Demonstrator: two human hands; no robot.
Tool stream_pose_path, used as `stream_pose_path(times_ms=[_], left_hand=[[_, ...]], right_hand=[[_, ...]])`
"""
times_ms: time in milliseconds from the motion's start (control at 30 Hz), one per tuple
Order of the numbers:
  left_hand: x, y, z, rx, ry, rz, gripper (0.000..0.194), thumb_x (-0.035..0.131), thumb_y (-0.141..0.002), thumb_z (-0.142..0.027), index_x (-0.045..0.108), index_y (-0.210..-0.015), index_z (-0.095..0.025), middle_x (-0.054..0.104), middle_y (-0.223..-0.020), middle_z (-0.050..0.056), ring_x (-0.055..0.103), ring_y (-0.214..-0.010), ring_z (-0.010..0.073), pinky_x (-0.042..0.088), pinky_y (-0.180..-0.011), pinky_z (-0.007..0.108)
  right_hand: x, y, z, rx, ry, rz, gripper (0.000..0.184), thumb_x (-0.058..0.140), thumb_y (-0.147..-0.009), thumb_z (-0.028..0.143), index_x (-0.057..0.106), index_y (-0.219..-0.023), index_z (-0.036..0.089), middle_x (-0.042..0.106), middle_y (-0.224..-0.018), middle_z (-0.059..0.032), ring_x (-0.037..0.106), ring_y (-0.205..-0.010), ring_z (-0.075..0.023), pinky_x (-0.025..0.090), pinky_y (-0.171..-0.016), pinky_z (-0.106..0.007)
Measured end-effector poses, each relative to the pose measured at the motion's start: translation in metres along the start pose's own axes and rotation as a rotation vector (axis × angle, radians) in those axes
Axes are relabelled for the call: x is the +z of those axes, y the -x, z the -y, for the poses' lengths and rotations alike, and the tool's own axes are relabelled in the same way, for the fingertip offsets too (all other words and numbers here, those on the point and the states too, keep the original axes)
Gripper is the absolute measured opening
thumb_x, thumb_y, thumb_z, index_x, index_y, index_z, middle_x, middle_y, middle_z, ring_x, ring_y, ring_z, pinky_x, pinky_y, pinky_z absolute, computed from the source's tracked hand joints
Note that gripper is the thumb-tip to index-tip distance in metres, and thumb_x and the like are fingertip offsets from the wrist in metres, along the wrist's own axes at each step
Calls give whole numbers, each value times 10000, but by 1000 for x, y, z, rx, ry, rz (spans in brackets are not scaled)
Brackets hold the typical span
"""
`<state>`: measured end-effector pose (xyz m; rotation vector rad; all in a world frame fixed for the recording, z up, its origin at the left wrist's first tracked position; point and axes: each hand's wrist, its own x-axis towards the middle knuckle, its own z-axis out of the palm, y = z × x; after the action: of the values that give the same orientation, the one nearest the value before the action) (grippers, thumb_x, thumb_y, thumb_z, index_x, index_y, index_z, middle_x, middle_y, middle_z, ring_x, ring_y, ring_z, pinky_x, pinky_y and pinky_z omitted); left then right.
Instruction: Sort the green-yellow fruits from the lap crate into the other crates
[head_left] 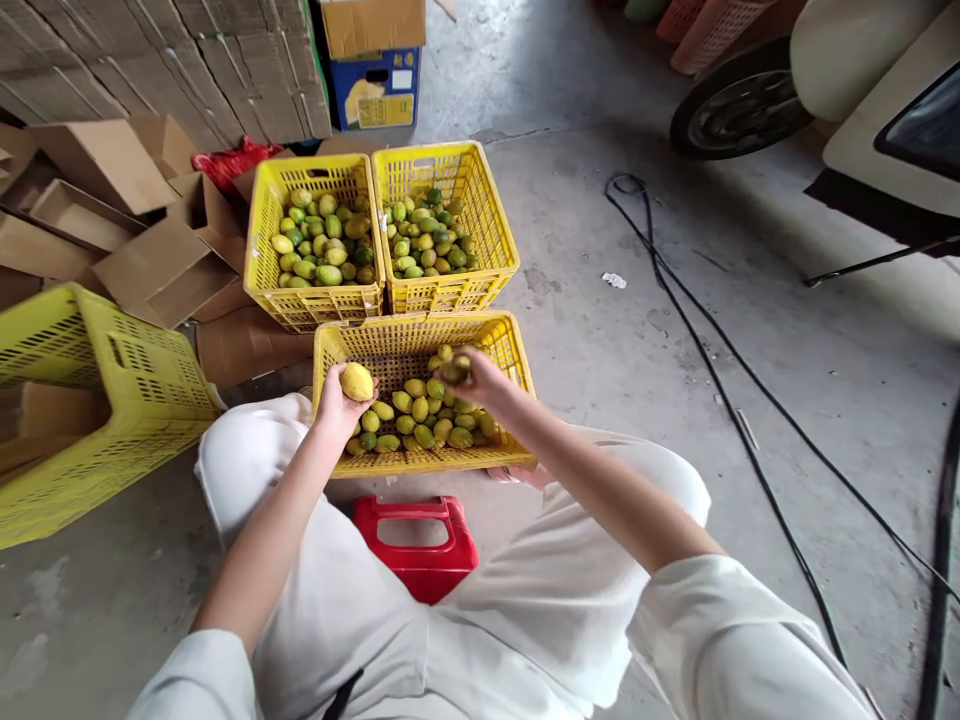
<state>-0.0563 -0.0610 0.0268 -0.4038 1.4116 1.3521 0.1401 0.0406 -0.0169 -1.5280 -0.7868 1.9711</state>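
Note:
My left hand [343,400] is wrapped round a yellow lemon [357,381] above the left side of the near yellow crate [424,462]. Over the right half of that crate, my right hand [474,372] grips a darker, greenish lemon [454,370], blurred by motion. Several yellow and green lemons [420,410] lie in the bottom of the near crate. Beyond it, side by side, stand a left crate [313,303] and a right crate [450,290], each holding many yellow-green to dark green lemons.
A red plastic stool [420,570] shows between my knees. A larger yellow crate [161,390] with cardboard inside stands at left, near loose cardboard boxes [157,260]. Black cables [720,350] cross the floor at right, near a parked vehicle's wheel [739,105]. A blue box [379,90] stands behind.

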Motion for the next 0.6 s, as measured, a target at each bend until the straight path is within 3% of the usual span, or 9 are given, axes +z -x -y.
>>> stream_pose_path(times_ms=[33,133,200,233,300,333,467,533,600], left_hand=[[-1,0,0,3,2,-2,202,466,-1001,-295,603,-901,-184,651,-719,28,657,-639,171,539,-597,266],[-1,0,0,4,6,-11,176,487,-998,-297,598,-907,-194,653,-738,26,655,-638,171,544,-608,274],[-1,-1,0,0,9,-14,169,487,-1003,-294,589,-906,-201,650,-746,23,655,-635,166,540,-604,268],[-1,-1,0,-1,11,-15,169,483,-1006,-291,584,-902,-203,646,-745,21,653,-632,163,537,-601,264],[-1,-2,1,-2,12,-11,172,475,-1009,-286,573,-893,-204,640,-742,18,652,-632,159,534,-599,260],[-1,-3,1,-3,10,-9,175,473,-1010,-286,569,-890,-203,638,-740,19,653,-635,161,536,-599,261],[-4,-8,7,-17,-8,-3,172,488,-1003,-303,577,-903,-195,652,-757,32,665,-664,168,543,-613,268],[-6,-11,11,-27,-19,-2,160,510,-997,-315,587,-925,-194,667,-785,37,670,-682,166,546,-622,265],[-8,-15,15,-41,-27,-5,148,532,-989,-321,596,-946,-195,674,-812,40,675,-702,166,550,-633,264]], right_hand=[[3,-12,23,-27,-53,-5,148,571,-913,387,521,-908,247,635,-901,-97,721,-973,-267,655,-806,-455],[2,-38,79,-192,-185,-29,348,376,-1019,502,547,-1146,227,686,-1083,-126,730,-1097,-230,630,-926,-412],[-3,-41,87,-313,-182,-68,418,292,-1048,448,512,-1349,259,689,-1245,-94,691,-1233,-196,585,-1027,-416],[-6,-37,79,-359,-4,-128,478,228,-1060,413,471,-1445,265,673,-1343,-88,664,-1288,-177,567,-1056,-401],[-11,-22,39,-286,580,-259,558,160,-1068,373,402,-1563,288,610,-1501,-78,617,-1360,-166,538,-1094,-385],[-13,-12,12,-215,696,-272,549,250,-1058,390,454,-1552,265,599,-1524,-111,612,-1372,-222,531,-1102,-431],[-16,22,-103,39,1004,-177,429,569,-1010,373,655,-1366,149,657,-1409,-231,626,-1334,-366,506,-1108,-530],[-12,27,-139,134,1147,-89,359,644,-1014,378,686,-1290,152,689,-1330,-194,676,-1228,-331,535,-1063,-548],[-7,25,-157,156,1262,13,380,661,-1023,398,651,-1330,174,667,-1355,-125,677,-1196,-274,568,-1023,-516]])
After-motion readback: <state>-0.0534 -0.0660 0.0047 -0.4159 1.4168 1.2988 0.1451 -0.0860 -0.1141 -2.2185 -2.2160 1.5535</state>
